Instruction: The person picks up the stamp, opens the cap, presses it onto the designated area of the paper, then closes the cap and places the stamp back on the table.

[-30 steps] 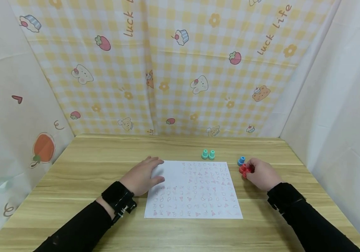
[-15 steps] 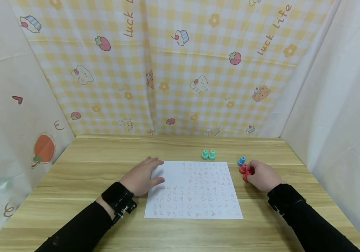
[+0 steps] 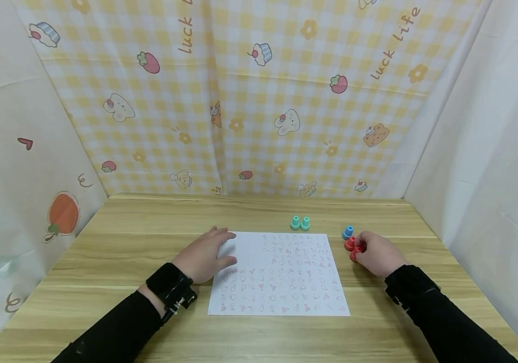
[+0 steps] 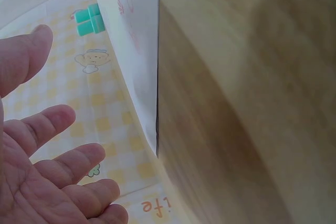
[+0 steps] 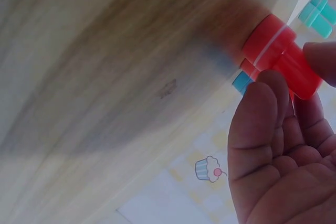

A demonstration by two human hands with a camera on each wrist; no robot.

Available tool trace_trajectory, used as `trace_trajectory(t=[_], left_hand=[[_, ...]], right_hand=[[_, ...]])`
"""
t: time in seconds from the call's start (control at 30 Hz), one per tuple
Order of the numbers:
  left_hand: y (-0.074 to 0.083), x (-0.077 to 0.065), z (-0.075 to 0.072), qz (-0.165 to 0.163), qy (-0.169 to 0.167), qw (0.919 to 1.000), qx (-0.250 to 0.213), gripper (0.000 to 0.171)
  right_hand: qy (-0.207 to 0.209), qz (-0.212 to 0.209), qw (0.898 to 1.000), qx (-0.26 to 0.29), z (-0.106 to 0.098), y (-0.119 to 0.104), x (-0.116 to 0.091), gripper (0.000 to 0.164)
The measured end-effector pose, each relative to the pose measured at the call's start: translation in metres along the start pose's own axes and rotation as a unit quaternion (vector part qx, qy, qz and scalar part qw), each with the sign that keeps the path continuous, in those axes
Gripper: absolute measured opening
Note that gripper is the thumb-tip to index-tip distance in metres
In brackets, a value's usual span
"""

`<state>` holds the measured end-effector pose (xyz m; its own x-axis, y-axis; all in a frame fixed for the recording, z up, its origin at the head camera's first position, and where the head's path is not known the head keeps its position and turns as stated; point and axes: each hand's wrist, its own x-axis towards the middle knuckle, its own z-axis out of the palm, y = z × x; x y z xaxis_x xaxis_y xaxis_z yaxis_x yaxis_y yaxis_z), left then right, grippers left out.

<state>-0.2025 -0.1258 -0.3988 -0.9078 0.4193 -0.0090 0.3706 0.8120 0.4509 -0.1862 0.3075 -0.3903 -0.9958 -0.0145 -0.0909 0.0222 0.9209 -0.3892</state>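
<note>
At the right of the head view my right hand (image 3: 380, 253) pinches a small red stamp (image 3: 355, 253) by its narrow end. The right wrist view shows the same red stamp (image 5: 270, 40) between thumb and fingers, wide base toward the table. Right behind it stands a second red stamp (image 3: 350, 243), then a blue stamp (image 3: 347, 232). My left hand (image 3: 202, 256) is at the left edge of a white sheet of paper (image 3: 250, 252) marked with rows of small red shapes. Its fingers are spread and hold nothing, as the left wrist view of the hand (image 4: 52, 171) confirms.
Two mint-green stamps (image 3: 300, 223) stand side by side behind the paper's far edge. The wooden table (image 3: 259, 338) ends at a yellow checked cloth (image 3: 250, 141), with white cloth on both sides.
The pinched red stamp has shifted slightly toward me, a little apart from the other red one. My left hand and the paper stay in place.
</note>
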Motion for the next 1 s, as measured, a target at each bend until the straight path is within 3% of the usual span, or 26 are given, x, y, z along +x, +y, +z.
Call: trace_trajectory(t=[0.17, 0.4, 0.63, 0.8, 1.0], left_hand=[[-0.001, 0.001, 0.001, 0.005, -0.003, 1.0000, -0.001, 0.060], [-0.002, 0.001, 0.000, 0.005, 0.000, 1.0000, 0.004, 0.060], [-0.003, 0.001, -0.001, 0.007, 0.000, 1.0000, 0.001, 0.060], [-0.001, 0.000, -0.001, 0.002, -0.004, 1.0000, -0.004, 0.061], [0.001, 0.000, 0.000, 0.000, -0.003, 1.0000, -0.005, 0.061]], right_hand=[[-0.002, 0.004, 1.000, -0.003, -0.004, -0.002, -0.002, 0.025], [0.020, 0.017, 1.000, 0.006, -0.015, -0.018, -0.008, 0.049], [0.054, -0.036, 0.998, -0.004, -0.014, -0.050, 0.002, 0.041], [0.035, -0.081, 0.995, -0.037, -0.007, -0.074, 0.018, 0.037], [0.006, -0.096, 0.993, -0.061, -0.003, -0.098, 0.042, 0.037]])
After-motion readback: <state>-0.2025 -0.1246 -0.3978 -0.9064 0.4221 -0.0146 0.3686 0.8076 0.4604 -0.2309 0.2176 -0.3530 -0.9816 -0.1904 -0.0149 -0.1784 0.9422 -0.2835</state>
